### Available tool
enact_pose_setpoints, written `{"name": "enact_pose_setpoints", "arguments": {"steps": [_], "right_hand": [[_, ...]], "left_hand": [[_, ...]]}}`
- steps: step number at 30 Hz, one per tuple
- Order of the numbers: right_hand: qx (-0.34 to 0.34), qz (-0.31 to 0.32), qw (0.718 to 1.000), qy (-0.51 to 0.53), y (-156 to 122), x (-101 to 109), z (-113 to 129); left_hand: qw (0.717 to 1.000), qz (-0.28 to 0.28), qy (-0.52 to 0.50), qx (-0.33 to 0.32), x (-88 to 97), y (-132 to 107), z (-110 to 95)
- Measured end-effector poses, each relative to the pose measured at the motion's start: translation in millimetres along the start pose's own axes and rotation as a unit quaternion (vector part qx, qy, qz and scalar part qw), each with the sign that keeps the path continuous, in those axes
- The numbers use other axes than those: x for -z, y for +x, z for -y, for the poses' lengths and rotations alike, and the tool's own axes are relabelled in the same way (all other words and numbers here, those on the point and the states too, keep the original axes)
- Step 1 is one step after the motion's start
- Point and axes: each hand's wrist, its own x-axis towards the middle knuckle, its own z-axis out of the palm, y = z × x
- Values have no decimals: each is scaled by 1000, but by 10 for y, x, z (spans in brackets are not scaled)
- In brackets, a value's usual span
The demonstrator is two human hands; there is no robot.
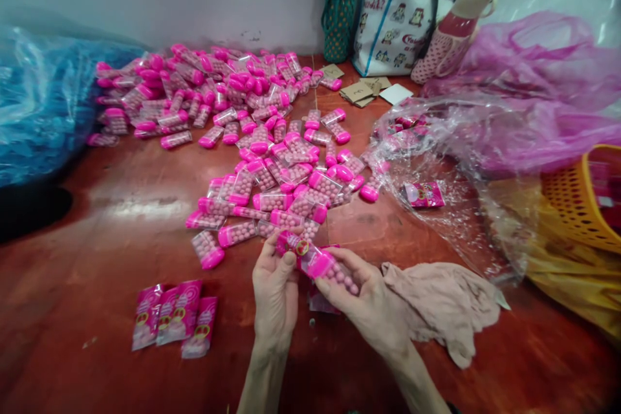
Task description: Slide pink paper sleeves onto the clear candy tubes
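My left hand (275,288) is closed on a small pink printed packet (292,243), thumb on top. In my right hand (366,301) is a clear plastic candy container (343,277) with a bright pink cap, full of round pink candies. The container's capped end meets the packet; whether it is inside the packet I cannot tell. Beneath my hands, another pink packet (323,301) lies partly hidden on the floor. Just beyond them spreads a large pile of similar candy containers (272,162). Several printed pink packets (179,314) lie together, filled-looking, to the left of my left hand.
A beige cloth (446,304) lies right of my right hand. Clear plastic wrap (456,233) with a pink packet, a pink bag (533,103) and a yellow basket (572,200) fill the right side. A blue plastic bag (43,103) bulges at left; a tote bag (392,26) stands by the wall.
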Motion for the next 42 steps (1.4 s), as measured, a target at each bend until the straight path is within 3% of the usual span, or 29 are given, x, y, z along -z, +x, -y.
{"name": "enact_pose_setpoints", "arguments": {"steps": [5, 9, 14, 20, 26, 31, 33, 35, 38, 42], "right_hand": [[79, -53, 987, -131, -47, -58, 33], [113, -62, 978, -163, -47, -50, 54], [82, -54, 982, -158, -37, -32, 55], [30, 9, 999, -40, -26, -1, 5], [69, -36, 988, -134, -40, 6, -20], [116, -60, 972, -194, -42, -7, -15], [121, -59, 970, -204, -45, -2, 3], [125, -44, 969, -207, -52, 13, 28], [114, -17, 968, -222, -64, 46, 62], [88, 9, 968, -235, -79, 84, 92]], "left_hand": [[998, 13, -11, 58, -3, -65, -9], [995, 2, -17, 99, -27, -112, -32], [997, 12, -10, 77, -83, -125, -43], [998, 24, 24, 55, -86, -121, -40], [998, 56, 15, 36, -75, -89, -21], [1000, -12, 20, -9, -14, -39, -76], [999, -15, 41, -11, 41, -5, -115], [998, 10, 62, -15, 105, 29, -155], [987, 97, 124, -8, 182, 57, -201], [972, 164, 163, 40, 193, 43, -207]]}}
